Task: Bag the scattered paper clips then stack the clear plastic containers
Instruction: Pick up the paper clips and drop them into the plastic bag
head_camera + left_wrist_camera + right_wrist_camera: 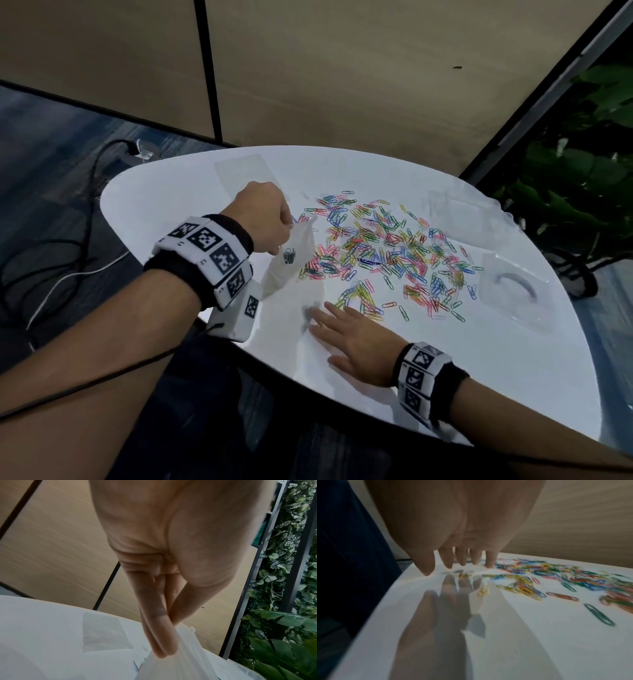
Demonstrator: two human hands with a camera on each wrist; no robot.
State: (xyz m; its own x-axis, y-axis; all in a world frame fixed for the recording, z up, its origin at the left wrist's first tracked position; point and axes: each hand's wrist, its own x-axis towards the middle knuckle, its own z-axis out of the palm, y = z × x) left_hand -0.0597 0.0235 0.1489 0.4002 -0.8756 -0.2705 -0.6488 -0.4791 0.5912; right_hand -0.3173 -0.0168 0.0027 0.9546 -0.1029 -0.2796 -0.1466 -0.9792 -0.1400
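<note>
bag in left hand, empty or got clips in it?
Not empty: a small dark clump of clips shows through the bag pinched by the left hand. Most clips remain on the table.

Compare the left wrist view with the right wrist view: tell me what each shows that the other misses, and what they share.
Only the left wrist view shows the left hand pinching the top edge of the clear bag, a second flat bag lying farther back on the table, and the leafy plants.

Only the right wrist view shows the right hand with fingers spread just over the table beside the big spread of coloured paper clips.

Both show the white table and the tan wall panels; a few stray clips also appear in the left wrist view.
</note>
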